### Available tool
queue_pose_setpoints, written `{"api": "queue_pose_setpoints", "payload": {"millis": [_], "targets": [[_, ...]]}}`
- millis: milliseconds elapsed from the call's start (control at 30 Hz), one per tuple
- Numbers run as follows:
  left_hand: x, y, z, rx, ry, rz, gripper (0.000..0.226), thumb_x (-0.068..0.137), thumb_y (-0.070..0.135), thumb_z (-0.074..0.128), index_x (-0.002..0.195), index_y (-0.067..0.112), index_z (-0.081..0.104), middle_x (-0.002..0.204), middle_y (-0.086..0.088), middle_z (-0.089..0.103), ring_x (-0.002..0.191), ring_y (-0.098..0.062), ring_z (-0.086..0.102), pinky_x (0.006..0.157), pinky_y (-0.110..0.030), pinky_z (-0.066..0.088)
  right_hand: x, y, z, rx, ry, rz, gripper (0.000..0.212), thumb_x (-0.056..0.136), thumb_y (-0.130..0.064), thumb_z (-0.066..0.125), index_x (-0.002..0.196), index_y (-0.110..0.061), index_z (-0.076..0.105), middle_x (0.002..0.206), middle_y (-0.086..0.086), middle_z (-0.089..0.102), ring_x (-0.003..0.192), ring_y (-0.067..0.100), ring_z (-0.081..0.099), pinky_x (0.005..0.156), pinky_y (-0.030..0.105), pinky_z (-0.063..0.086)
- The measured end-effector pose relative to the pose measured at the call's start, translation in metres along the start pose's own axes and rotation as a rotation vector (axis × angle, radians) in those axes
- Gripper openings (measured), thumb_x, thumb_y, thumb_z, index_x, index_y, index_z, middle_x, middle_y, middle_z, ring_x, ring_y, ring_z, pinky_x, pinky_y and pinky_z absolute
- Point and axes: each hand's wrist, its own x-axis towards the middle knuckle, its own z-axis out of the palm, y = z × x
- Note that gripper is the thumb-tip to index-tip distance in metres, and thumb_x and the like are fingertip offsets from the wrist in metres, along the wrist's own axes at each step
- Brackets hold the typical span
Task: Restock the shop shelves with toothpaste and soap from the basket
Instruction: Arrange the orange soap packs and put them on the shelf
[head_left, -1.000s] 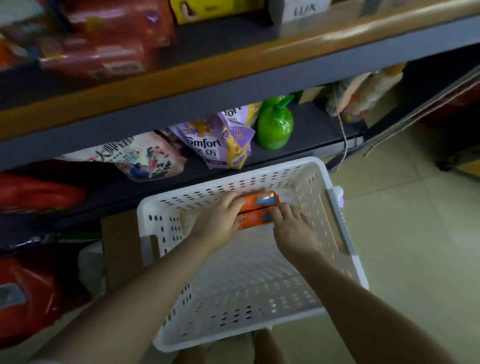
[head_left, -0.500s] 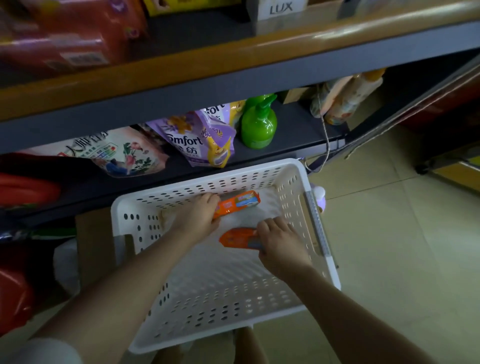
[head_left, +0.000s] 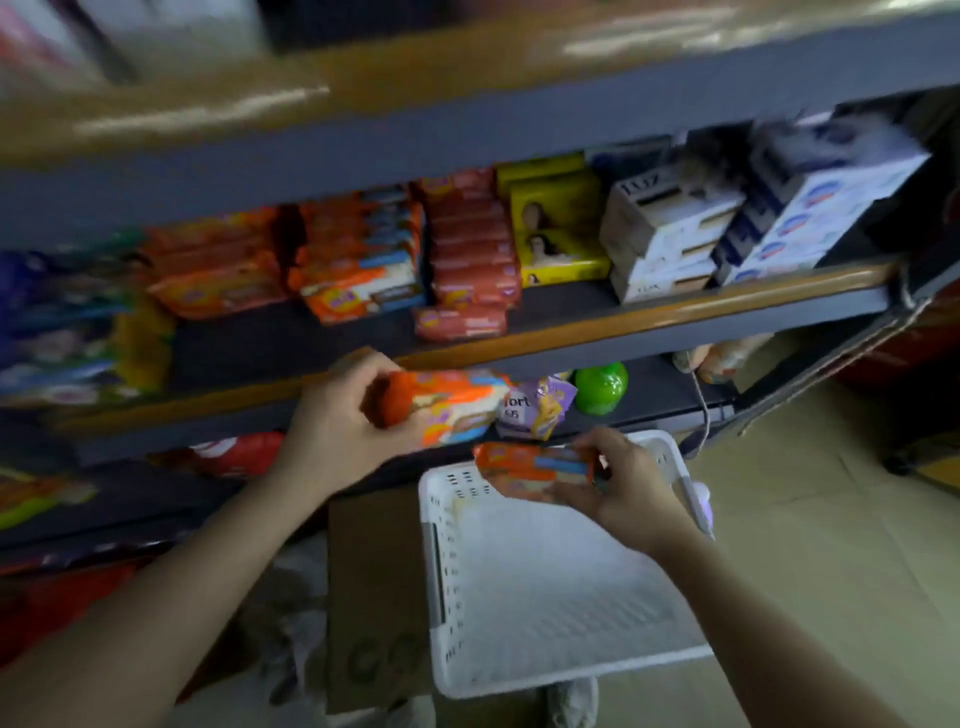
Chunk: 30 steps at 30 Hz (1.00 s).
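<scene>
Left hand: the left hand (head_left: 340, 415), centre of the frame, is wrapped around one end of an orange soap pack (head_left: 447, 408), raised in front of the wooden lip of the middle shelf (head_left: 649, 317).
Right hand: the right hand (head_left: 631, 488), just right of centre, pinches a second orange pack (head_left: 530, 467) by its end, thumb on top, above the far rim of the basket.
Basket: a white perforated basket (head_left: 441, 571) sits in the lower centre of the frame, its floor showing bare where visible; it stands on a pale tiled floor (head_left: 831, 545).
Middle shelf: stacks of orange packs (head_left: 358, 265) lie left of centre, a column of red packs (head_left: 472, 260) beside them, with one red pack (head_left: 460, 323) lying alone near the shelf's front edge.
Right of shelf: yellow boxes (head_left: 558, 234), then white boxes (head_left: 665, 234) and blue-and-white boxes (head_left: 826, 208) run toward the upper right of the frame.
Lower shelf: a purple pouch (head_left: 540, 410) and a green bottle (head_left: 600, 387) stand behind the two held packs.
Left edge: blurred, the goods there too smeared to tell.
Floor: a brown cardboard box (head_left: 374, 597) lies just left of the basket.
</scene>
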Motion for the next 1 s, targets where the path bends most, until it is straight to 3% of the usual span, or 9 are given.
{"api": "queue_pose_setpoints", "payload": {"millis": [100,167,300,400,533,733,800,900,1000], "targets": [[0.013,0.002,-0.05,-0.123,0.181,-0.043,0.037,0.065,0.045,0.058,0.087,0.015,0.056,0.076,-0.003,0.056,0.068,-0.005,0.048,0.06,-0.007,0.035,0.013,-0.049,0.0,0.122,0.036,0.036,0.034,0.067,-0.025,0.082,0.084,-0.027,0.053,0.085,0.007,0.064,0.071,0.022,0.059,0.062,0.024,0.045],[0.023,-0.01,-0.067,-0.166,0.183,-0.066,0.038,0.072,0.038,0.066,0.099,0.013,0.056,0.087,-0.005,0.06,0.075,-0.002,0.052,0.065,-0.005,0.039,0.021,-0.075,0.001,0.193,0.046,0.036,0.034,0.067,-0.026,0.082,0.087,-0.026,0.054,0.086,0.002,0.064,0.073,0.015,0.061,0.065,0.023,0.048],[0.034,-0.051,-0.071,-0.358,0.187,-0.198,0.04,0.082,0.016,0.066,0.119,0.009,0.052,0.112,-0.01,0.062,0.099,-0.017,0.06,0.089,-0.033,0.05,0.038,-0.112,0.015,0.29,0.061,0.002,0.033,0.068,-0.024,0.081,0.089,-0.03,0.057,0.091,-0.009,0.067,0.082,0.012,0.067,0.071,0.033,0.057],[0.038,-0.069,-0.063,-0.486,0.227,-0.26,0.042,0.085,0.013,0.062,0.124,0.008,0.048,0.119,-0.012,0.06,0.106,-0.02,0.059,0.089,-0.032,0.049,0.052,-0.133,0.025,0.331,0.046,-0.032,0.036,0.067,-0.024,0.081,0.095,-0.024,0.057,0.096,-0.007,0.067,0.087,0.013,0.068,0.074,0.031,0.059],[0.054,-0.088,-0.058,-0.429,0.095,-0.229,0.04,0.082,0.008,0.064,0.12,0.009,0.051,0.112,-0.003,0.059,0.105,-0.017,0.057,0.091,-0.028,0.045,0.074,-0.155,0.043,0.321,0.058,-0.069,0.037,0.07,-0.019,0.079,0.1,-0.021,0.057,0.093,-0.017,0.063,0.087,-0.001,0.064,0.072,0.012,0.053],[0.066,-0.111,-0.061,-0.27,0.02,-0.22,0.043,0.083,0.007,0.063,0.124,0.017,0.056,0.12,-0.005,0.062,0.108,-0.019,0.058,0.095,-0.033,0.046,0.101,-0.165,0.053,0.295,0.071,-0.06,0.039,0.074,-0.014,0.076,0.107,-0.017,0.055,0.089,-0.017,0.059,0.079,-0.006,0.058,0.065,0.004,0.048],[0.063,-0.113,-0.061,-0.286,-0.039,-0.219,0.047,0.085,0.008,0.06,0.129,0.02,0.051,0.126,-0.002,0.058,0.113,-0.019,0.055,0.098,-0.034,0.044,0.108,-0.167,0.053,0.212,0.057,-0.064,0.042,0.074,-0.018,0.077,0.109,-0.017,0.055,0.093,-0.009,0.063,0.08,-0.002,0.059,0.069,0.008,0.05],[0.053,-0.11,-0.063,-0.399,-0.152,-0.275,0.059,0.089,-0.001,0.05,0.14,0.023,0.033,0.127,0.007,0.044,0.115,-0.011,0.048,0.092,-0.026,0.043,0.118,-0.169,0.059,0.022,0.063,-0.099,0.049,0.073,-0.026,0.077,0.116,-0.014,0.057,0.111,0.008,0.064,0.097,0.018,0.061,0.079,0.026,0.05],[0.047,-0.106,-0.067,-0.582,-0.185,-0.352,0.068,0.089,-0.002,0.049,0.145,0.021,0.017,0.134,0.007,0.033,0.118,-0.006,0.037,0.09,-0.021,0.038,0.127,-0.17,0.066,-0.137,0.089,-0.172,0.052,0.071,-0.026,0.079,0.117,-0.009,0.059,0.12,0.01,0.055,0.109,0.02,0.052,0.082,0.018,0.037]]}}
